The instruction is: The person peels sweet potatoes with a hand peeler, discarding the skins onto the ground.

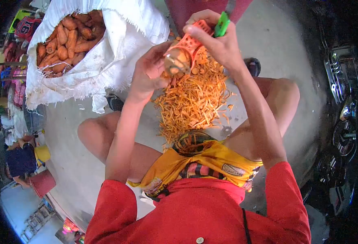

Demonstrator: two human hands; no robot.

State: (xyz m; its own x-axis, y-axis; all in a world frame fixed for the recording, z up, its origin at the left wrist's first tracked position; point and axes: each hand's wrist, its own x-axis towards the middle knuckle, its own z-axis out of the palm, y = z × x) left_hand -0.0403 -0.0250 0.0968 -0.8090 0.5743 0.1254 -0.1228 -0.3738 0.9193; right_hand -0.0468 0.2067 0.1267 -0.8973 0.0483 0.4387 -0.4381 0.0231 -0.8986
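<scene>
My right hand (217, 38) is closed on a green-handled tool (222, 24) with a dark blade-like end pointing away from me. Its fingers also grip the far end of an orange perforated plastic piece (192, 42). At the near end of that piece is a clear, rounded part (176, 61) with pale orange shapes showing through. My left hand (151, 73) curls around the left side of this near end, thumb below it. Beneath both hands lies a heap of orange peelings (195, 101) on the floor, some of it hidden by my hands.
A white woven sack (134, 36) full of carrots (71, 38) stands at the far left. A dark red container (207, 6) is beyond my hands. A motorcycle (343, 134) is at the right. Another person (20, 160) is at the left edge, near a red bucket (43, 183).
</scene>
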